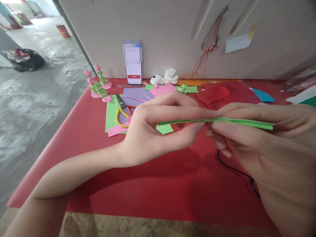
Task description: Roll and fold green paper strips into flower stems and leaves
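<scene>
Over a red tabletop [148, 191], the right hand [276, 154] at right and the left hand [145, 135] left of centre are each nearly closed, pinching one narrow, bright green paper strip [224, 120] between thumb and fingers. It runs edge-on across the centre right, layered and slightly bowed. At upper left, a black bag [34, 59] holds jumbled, partly red items [21, 55]; an orange-red can's [63, 31] contents are hidden.
</scene>
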Demonstrator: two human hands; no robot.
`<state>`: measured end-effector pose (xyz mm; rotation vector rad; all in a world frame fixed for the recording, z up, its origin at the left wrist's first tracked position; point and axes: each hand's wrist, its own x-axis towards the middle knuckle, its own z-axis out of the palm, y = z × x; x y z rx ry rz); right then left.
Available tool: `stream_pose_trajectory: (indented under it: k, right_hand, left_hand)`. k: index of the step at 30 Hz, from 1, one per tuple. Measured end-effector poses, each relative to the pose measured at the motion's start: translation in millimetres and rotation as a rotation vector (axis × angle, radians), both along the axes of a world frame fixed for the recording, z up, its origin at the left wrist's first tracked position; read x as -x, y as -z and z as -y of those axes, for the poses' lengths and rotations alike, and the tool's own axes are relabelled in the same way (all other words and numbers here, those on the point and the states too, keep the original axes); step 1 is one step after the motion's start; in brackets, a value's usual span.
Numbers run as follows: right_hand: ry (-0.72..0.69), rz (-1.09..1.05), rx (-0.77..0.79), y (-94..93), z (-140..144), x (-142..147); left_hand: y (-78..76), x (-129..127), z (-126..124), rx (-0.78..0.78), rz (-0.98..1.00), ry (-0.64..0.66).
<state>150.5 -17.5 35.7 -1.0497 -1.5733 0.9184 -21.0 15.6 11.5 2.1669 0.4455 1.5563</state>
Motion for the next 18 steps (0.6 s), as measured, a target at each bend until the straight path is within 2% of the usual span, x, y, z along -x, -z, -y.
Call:
stream_pose_trajectory:
  k: [5,8,14,18]
  right_hand:
    - [-0.108,-0.071,0.084,-0.5,-1,-1]
    - [-0.154,-0.152,0.170,0.4,-1,-2]
    - [-0.322,-0.202,0.401,-0.4,-4,-3]
    - [-0.421,-0.237,0.449,-1.0,-5,-4]
  left_hand:
    - [1.3,0,-2,-0.070,-0.037,-0.028]
    - [3.9,-1,-3,-0.149,0.005,-0.042]
    - [4.2,-1,-11,-0.446,-0.033,-0.062]
    - [1.5,1,-16,-0.571,0.012,-0.021]
